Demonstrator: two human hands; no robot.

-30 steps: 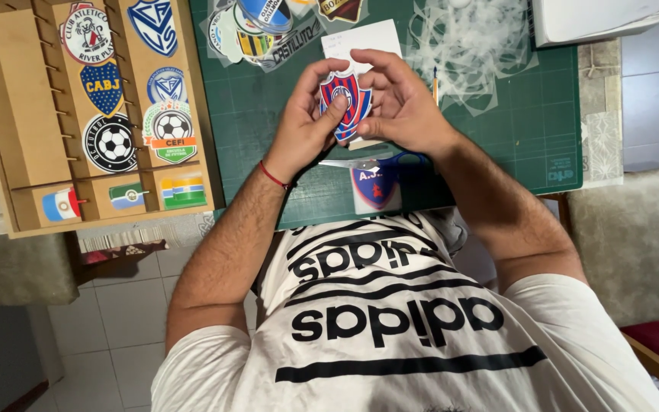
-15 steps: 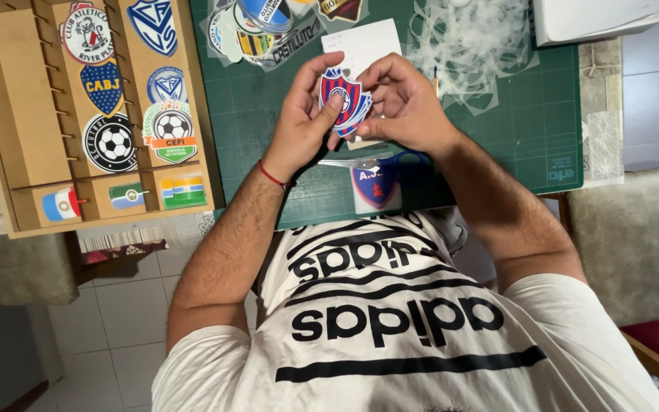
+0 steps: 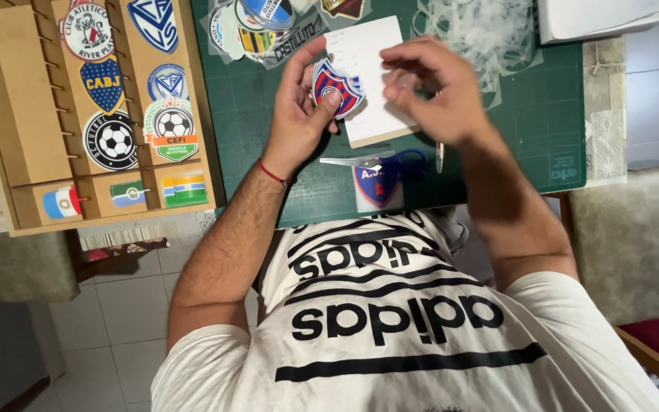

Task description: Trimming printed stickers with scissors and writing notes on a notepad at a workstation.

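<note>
Fingers of left hand point(image 3: 295, 114) pinch shield sticker point(image 3: 336, 85) | right hand point(image 3: 430, 88) curled, empty | scissors point(image 3: 379, 160) below

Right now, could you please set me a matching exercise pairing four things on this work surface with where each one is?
Things:
1. red-and-blue shield sticker
2. scissors
3. white card
4. wooden display board

Places:
A. left of the green mat
B. in the grip of the left hand
C. lying on the mat, nearest the person's chest
D. flat on the mat, under the held sticker

Pairs: 1-B; 2-C; 3-D; 4-A
</note>
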